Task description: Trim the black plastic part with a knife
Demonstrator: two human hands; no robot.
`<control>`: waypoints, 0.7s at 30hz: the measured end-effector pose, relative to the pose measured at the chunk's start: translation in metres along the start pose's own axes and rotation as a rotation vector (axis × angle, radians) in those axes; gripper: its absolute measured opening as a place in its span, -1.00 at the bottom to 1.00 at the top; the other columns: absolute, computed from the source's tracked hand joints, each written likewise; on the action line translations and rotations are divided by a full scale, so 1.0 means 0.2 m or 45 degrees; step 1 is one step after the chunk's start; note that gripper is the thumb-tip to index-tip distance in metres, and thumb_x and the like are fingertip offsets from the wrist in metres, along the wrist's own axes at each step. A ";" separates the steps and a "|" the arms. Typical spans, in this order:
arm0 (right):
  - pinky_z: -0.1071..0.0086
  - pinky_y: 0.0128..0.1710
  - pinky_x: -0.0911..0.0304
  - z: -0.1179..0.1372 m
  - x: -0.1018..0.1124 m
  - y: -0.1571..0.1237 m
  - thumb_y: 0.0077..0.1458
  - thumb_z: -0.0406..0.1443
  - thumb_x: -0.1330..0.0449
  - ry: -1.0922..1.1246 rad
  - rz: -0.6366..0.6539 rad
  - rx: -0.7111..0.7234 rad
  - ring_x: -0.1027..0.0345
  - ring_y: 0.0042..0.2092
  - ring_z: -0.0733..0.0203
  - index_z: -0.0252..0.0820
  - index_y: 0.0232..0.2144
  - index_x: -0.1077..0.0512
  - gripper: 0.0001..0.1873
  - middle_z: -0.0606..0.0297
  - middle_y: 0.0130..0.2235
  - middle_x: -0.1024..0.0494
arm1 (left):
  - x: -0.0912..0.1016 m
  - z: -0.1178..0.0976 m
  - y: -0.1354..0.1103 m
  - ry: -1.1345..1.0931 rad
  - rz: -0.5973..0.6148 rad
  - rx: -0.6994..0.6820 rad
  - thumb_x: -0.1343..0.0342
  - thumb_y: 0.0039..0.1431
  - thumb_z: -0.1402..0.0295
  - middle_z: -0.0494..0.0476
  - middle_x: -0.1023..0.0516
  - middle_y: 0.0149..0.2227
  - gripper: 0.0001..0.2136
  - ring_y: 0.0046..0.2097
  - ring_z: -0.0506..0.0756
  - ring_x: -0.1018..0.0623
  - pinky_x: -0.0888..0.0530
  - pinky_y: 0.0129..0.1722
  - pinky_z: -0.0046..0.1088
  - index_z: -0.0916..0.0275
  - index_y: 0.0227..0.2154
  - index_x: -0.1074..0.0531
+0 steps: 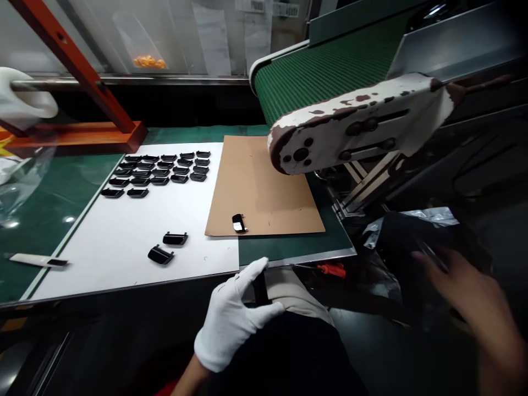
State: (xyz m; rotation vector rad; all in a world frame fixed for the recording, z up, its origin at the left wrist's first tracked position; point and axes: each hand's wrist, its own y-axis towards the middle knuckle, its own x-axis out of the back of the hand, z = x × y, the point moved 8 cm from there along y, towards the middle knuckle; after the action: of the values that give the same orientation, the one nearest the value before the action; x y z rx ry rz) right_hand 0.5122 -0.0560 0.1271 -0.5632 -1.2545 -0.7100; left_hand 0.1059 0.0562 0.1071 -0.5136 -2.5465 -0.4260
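Observation:
My left hand (233, 316), in a white glove, is in front of the table edge over my lap. Its thumb and fingers grip a black plastic part (259, 287), seen nearly edge-on. My right hand (457, 280) is bare and smeared by motion at the right, by a dark bag (396, 242). Between its fingers is a slim dark piece (432, 254), too blurred to name surely. A glossy black part (238, 223) lies on the brown cardboard (264, 187). Two more black parts, one of them nearer (160, 255), lie on the white sheet (124, 242).
Several black parts (160, 172) stand in rows on the sheet's far side. A white-handled cutter (39, 260) lies left. The green conveyor (322, 77) overhangs the cardboard's back right. An orange-red frame (78, 137) and a film roll (27, 96) stand back left.

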 end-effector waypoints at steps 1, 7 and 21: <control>0.24 -0.62 -0.13 -0.02 0.01 0.02 0.04 0.09 -0.04 0.015 -0.022 0.003 -0.27 -0.69 0.25 -0.17 -0.23 -0.50 -0.48 -0.06 -0.52 -0.55 | 0.01 -0.01 0.01 -0.061 -0.029 0.022 -0.35 -0.10 0.27 0.16 -0.55 -0.02 -0.41 -0.03 0.17 -0.56 -0.47 0.07 -0.31 0.23 0.05 -0.37; 0.30 -0.49 -0.28 0.53 -0.16 -0.30 0.15 0.03 0.03 0.529 0.564 0.644 -0.38 -0.49 0.15 -0.02 -0.35 -0.48 -0.60 0.17 -0.48 -0.52 | -0.03 -0.01 0.01 -0.333 -0.093 0.114 -0.38 -0.15 0.19 0.21 -0.53 0.01 -0.34 0.00 0.20 -0.54 -0.46 0.09 -0.28 0.27 0.06 -0.38; 0.38 -0.61 0.11 1.26 -0.13 -0.75 -0.18 0.13 -0.27 0.057 0.674 1.497 -0.24 -0.61 0.23 -0.07 -0.48 -0.17 -0.49 0.39 -0.57 -0.43 | 0.02 -0.13 -0.04 -0.397 -0.185 0.105 -0.43 -0.27 0.28 0.18 -0.58 -0.08 -0.27 -0.12 0.18 -0.59 -0.55 -0.05 -0.36 0.30 0.06 -0.39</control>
State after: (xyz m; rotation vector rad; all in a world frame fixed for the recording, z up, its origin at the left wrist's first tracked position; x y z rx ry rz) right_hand 0.2344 0.0317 0.1595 0.1192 -1.1805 0.4835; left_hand 0.1095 0.0402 0.1298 -0.3904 -2.9001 -0.3093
